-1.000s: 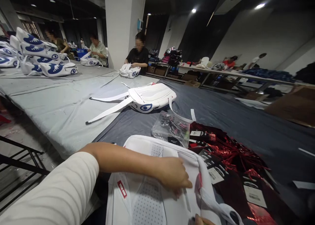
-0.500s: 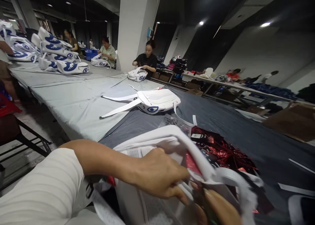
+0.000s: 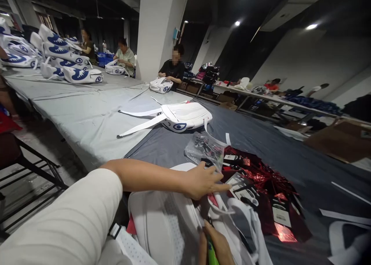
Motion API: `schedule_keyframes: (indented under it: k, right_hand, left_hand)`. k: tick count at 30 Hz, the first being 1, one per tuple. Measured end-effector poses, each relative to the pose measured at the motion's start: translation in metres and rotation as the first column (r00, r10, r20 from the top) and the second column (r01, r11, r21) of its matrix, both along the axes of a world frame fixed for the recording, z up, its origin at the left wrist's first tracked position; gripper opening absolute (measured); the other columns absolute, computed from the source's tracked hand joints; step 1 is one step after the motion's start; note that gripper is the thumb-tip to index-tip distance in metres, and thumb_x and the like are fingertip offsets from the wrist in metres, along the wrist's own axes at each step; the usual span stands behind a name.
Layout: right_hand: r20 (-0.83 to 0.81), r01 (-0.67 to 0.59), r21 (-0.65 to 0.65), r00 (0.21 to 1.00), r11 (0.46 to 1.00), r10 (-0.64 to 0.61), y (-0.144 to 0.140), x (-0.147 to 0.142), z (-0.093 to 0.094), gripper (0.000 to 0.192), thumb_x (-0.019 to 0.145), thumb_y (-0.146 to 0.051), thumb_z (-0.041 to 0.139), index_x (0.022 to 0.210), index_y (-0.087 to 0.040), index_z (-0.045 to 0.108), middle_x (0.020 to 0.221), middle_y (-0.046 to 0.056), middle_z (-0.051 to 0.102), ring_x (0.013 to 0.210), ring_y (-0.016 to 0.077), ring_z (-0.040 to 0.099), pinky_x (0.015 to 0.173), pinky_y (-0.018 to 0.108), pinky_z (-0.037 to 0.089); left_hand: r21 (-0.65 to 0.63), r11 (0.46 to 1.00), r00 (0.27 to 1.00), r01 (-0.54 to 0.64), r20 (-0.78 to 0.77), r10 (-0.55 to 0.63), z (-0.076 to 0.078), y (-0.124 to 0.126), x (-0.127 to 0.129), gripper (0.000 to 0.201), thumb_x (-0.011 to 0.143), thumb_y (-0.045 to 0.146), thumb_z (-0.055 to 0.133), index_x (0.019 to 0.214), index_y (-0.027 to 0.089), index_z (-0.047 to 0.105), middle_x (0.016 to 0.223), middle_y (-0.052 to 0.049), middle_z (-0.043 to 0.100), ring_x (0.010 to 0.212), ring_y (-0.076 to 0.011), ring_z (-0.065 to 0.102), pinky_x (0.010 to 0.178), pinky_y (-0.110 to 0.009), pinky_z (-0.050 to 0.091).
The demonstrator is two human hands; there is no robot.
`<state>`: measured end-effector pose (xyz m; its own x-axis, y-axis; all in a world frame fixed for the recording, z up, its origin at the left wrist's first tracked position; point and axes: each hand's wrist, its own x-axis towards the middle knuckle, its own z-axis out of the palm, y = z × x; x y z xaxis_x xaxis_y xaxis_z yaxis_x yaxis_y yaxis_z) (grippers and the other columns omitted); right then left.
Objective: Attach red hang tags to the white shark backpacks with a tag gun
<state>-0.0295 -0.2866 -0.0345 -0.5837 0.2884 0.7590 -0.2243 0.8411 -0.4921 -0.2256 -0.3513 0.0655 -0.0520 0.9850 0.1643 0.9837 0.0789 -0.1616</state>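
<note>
White bag [image 3: 150,220]: at the table's [image 3: 84,114] near edge.
Left hand [image 3: 204,182]: fingers spread wide, over the bag.
Right hand [image 3: 217,242]: closed around a green tool [image 3: 212,253].
Labels [image 3: 281,218]: beside the bag; print too small to read.

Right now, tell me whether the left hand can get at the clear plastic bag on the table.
Probably yes: the left hand has its fingers spread close to the near edge of the clear plastic bag, and nothing visible stands between them.
</note>
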Motion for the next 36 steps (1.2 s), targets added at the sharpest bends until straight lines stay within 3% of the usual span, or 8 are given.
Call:
schedule_keyframes:
  k: [4,8,11,15,19,28,31,36]
  right_hand:
    - [0.059,-0.130,0.092,0.990,0.987,0.125,0.010,0.000,-0.002,0.024,0.090,-0.017,0.062,0.112,-0.025,0.068,0.094,0.006,0.074,0.080,0.0251,0.073,0.073,0.040,0.059]
    - [0.100,-0.105,0.190,0.991,0.976,0.087,0.035,0.001,-0.001,0.021,0.093,-0.021,0.060,0.112,-0.017,0.067,0.099,0.010,0.075,0.086,0.0250,0.074,0.075,0.035,0.060]
    - [0.133,0.002,0.136,0.991,0.991,-0.020,0.037,0.003,-0.002,0.021,0.094,-0.024,0.060,0.111,-0.014,0.067,0.098,0.012,0.075,0.085,0.0252,0.074,0.075,0.032,0.060]
    - [0.099,0.055,0.055,0.993,0.997,-0.061,0.026,0.006,0.000,0.015,0.094,-0.029,0.060,0.101,-0.017,0.066,0.087,0.007,0.075,0.073,0.0215,0.073,0.068,0.029,0.060]
    - [0.183,0.036,0.009,0.982,0.999,-0.037,0.036,0.005,0.002,0.015,0.093,-0.032,0.060,0.103,-0.020,0.063,0.087,0.004,0.075,0.071,0.0191,0.072,0.064,0.028,0.060]
    - [0.437,-0.081,-0.146,0.889,0.986,0.138,0.076,0.001,0.022,0.024,0.095,-0.034,0.059,0.115,-0.021,0.066,0.107,0.006,0.074,0.095,0.0209,0.071,0.085,0.034,0.056]
    - [0.435,-0.084,-0.072,0.894,0.994,0.107,0.077,-0.007,0.032,0.030,0.100,-0.038,0.050,0.118,-0.019,0.066,0.104,0.007,0.075,0.092,0.0216,0.070,0.082,0.034,0.054]
    - [0.240,0.107,0.283,0.954,0.953,-0.178,0.081,-0.015,0.038,0.031,0.095,-0.030,0.063,0.124,-0.019,0.064,0.076,0.005,0.070,0.068,0.0197,0.064,0.075,0.033,0.048]
  left_hand:
    - [0.013,0.999,0.995,0.033,-0.091,-0.032,-0.022,0.014,-0.006,0.090,0.073,0.024,0.066,0.155,0.014,0.032,0.141,-0.018,0.049,0.131,-0.0341,0.045,0.098,-0.046,0.042]
    - [0.035,0.996,0.984,0.087,-0.157,-0.081,-0.025,0.007,0.005,0.092,0.079,0.041,0.065,0.158,0.017,0.025,0.157,-0.020,0.031,0.147,-0.0362,0.027,0.111,-0.055,0.029]
    - [-0.021,0.998,0.977,0.060,-0.204,-0.063,-0.028,0.006,0.014,0.097,0.076,0.047,0.070,0.158,0.022,0.025,0.162,-0.018,0.022,0.152,-0.0378,0.019,0.116,-0.060,0.020]
    - [-0.081,0.997,0.976,-0.010,-0.218,-0.008,-0.036,0.012,0.019,0.093,0.079,0.038,0.068,0.159,0.024,0.022,0.161,-0.018,0.026,0.148,-0.0377,0.029,0.112,-0.056,0.030]
    - [-0.082,0.996,0.992,-0.033,-0.125,0.023,-0.038,0.014,0.015,0.084,0.085,0.033,0.061,0.158,0.017,0.022,0.161,-0.018,0.027,0.146,-0.0361,0.033,0.114,-0.053,0.029]
    - [-0.070,0.987,0.990,-0.143,-0.017,0.142,-0.038,0.023,0.003,0.086,0.086,0.038,0.065,0.157,0.013,0.024,0.164,-0.020,0.019,0.149,-0.0395,0.023,0.118,-0.055,0.022]
    - [-0.088,0.985,0.989,-0.148,0.003,0.149,-0.039,0.028,-0.002,0.090,0.083,0.042,0.068,0.157,0.012,0.025,0.163,-0.020,0.018,0.149,-0.0406,0.022,0.117,-0.054,0.025]
    - [-0.092,0.987,0.990,-0.131,0.041,0.135,-0.040,0.034,-0.010,0.091,0.083,0.044,0.069,0.156,0.011,0.026,0.163,-0.021,0.020,0.146,-0.0406,0.025,0.113,-0.052,0.030]
